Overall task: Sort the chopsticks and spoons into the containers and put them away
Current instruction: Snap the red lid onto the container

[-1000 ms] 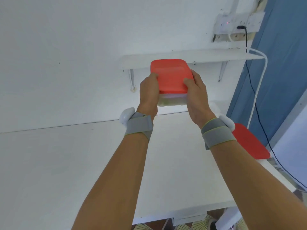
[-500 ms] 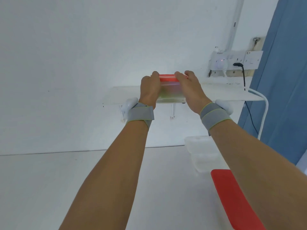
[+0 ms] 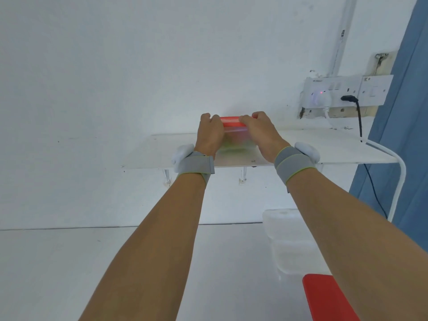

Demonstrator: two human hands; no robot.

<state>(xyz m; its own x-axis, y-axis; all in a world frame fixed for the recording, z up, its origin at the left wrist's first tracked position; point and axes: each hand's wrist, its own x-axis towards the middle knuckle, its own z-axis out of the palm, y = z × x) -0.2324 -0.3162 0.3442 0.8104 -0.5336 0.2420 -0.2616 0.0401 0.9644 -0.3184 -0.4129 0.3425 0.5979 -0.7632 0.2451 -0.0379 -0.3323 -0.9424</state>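
A clear plastic container with a red lid (image 3: 232,133) sits on the white wall shelf (image 3: 324,147), straight ahead of me. My left hand (image 3: 208,135) grips its left side and my right hand (image 3: 260,135) grips its right side, fingers curled over the lid's top edge. Its contents show only as blurred green and pale shapes. On the table below, at the right, stands a second clear container (image 3: 291,239) without a lid. A loose red lid (image 3: 324,297) lies just in front of it. My right forearm hides part of both.
The white table (image 3: 69,274) spreads below the shelf. Wall sockets (image 3: 342,93) with a black cable and a white cable sit above the shelf's right end. A blue curtain (image 3: 405,158) hangs at the far right. The shelf rests on two small brackets.
Both hands carried the red-lidded container up from above the table and onto the wall shelf. My view tilted upward, so the shelf top, the second container and the loose lid now show.
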